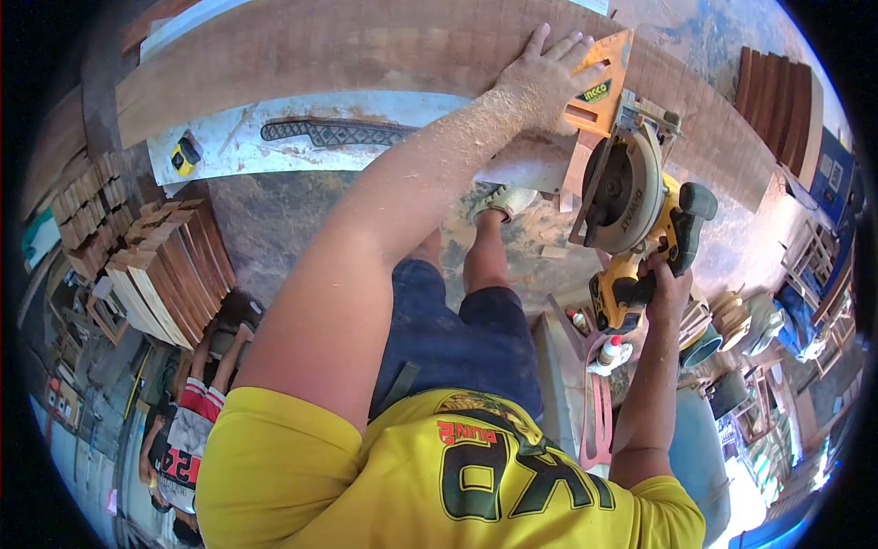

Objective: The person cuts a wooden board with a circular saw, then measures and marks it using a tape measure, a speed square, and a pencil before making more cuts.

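My left hand (540,84) lies flat with its fingers spread, over the wide brown board (366,55) and the edge of an orange speed square (599,91). Sawdust coats that hand and forearm. A yellow and black circular saw (631,197) is gripped in my right hand (672,282), its fingers wrapped round the handle and partly hidden behind the saw. The saw's base is right beside the square at the board's near edge. Under the board is a white-topped bench (224,137), where a dark patterned handsaw (334,133) and a yellow tape measure (185,156) lie.
Stacked wood pieces (169,265) stand at the left, near another person (187,448) low in view. More dark boards (777,110) are stacked at far right. A red-capped bottle (610,349) and a pink chair (596,412) are near my right arm. Wood scraps lie on the floor.
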Demonstrator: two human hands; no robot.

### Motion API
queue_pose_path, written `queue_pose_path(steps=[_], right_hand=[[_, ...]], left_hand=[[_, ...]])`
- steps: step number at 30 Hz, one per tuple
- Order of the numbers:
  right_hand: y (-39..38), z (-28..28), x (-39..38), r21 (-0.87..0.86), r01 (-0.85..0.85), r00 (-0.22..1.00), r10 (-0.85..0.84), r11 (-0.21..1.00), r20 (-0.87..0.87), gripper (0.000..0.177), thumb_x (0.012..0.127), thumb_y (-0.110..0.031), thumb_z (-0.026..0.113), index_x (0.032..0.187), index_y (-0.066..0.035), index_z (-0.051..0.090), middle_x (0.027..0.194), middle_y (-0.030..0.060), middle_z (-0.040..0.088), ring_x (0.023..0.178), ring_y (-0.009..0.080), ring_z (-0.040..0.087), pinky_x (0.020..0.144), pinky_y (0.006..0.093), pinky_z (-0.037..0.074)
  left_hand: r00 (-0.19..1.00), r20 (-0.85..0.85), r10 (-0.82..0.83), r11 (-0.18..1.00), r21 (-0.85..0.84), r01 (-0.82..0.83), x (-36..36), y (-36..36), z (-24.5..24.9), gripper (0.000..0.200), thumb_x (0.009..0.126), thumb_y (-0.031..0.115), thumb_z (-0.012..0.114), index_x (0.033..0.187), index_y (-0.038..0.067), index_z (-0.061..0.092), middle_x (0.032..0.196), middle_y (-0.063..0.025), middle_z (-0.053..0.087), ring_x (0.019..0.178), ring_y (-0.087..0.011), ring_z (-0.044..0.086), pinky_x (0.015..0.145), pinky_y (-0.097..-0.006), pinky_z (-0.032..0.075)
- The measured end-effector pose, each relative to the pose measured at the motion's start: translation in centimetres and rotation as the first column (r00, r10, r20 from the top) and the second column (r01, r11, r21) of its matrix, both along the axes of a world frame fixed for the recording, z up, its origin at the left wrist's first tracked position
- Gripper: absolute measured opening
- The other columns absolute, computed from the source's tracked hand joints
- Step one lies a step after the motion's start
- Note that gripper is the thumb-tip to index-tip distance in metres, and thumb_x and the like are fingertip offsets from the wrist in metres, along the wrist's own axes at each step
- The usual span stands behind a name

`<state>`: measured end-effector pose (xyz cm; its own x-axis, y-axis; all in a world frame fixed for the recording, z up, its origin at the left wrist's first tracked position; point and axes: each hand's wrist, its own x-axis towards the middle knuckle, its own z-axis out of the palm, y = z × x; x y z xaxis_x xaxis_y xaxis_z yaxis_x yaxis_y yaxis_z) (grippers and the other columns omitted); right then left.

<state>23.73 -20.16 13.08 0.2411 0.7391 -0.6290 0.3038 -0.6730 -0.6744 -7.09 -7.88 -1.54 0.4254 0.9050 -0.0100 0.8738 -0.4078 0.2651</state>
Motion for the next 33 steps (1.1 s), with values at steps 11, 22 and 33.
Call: queue_pose_path(steps=[11,22,33], right_hand=[[0.2,0.1,-0.1,-0.037,-0.046,0.997,0.048,0.998,0.053,0.023,0.081,-0.01,0.062,0.1,0.002,0.059,0.076,0.0075,0.061,0.065,0.0169,0.061,0.062,0.0291,0.049],[0.7,0.7,-1.0,-0.094,-0.022,0.997,0.029,0.995,0.07,0.036,0.083,-0.012,0.059,0.114,0.005,0.052,0.077,0.0066,0.056,0.067,0.0163,0.056,0.065,0.029,0.047],[0.9,0.2,-0.2,-0.078,-0.135,0.99,0.138,0.988,0.032,0.033,0.09,-0.02,0.065,0.111,0.003,0.056,0.071,0.0021,0.055,0.062,0.0124,0.055,0.059,0.0268,0.045]], left_hand=[[0.999,0.039,0.02,0.998,-0.052,-0.018,-0.4,0.0,1.0,0.098,0.066,0.06,0.077,0.149,0.027,0.035,0.154,-0.0159,0.03,0.145,-0.0285,0.025,0.118,-0.0584,0.011],[0.999,0.04,0.02,1.0,-0.003,-0.02,-0.5,0.3,0.5,0.097,0.065,0.061,0.076,0.148,0.027,0.037,0.153,-0.0149,0.034,0.143,-0.0287,0.03,0.116,-0.0583,0.014],[0.999,-0.05,-0.007,1.0,-0.006,0.007,-0.3,0.5,0.9,0.105,0.073,0.071,0.065,0.15,0.009,0.029,0.156,-0.0139,0.029,0.145,-0.0249,0.027,0.118,-0.0524,0.015]])
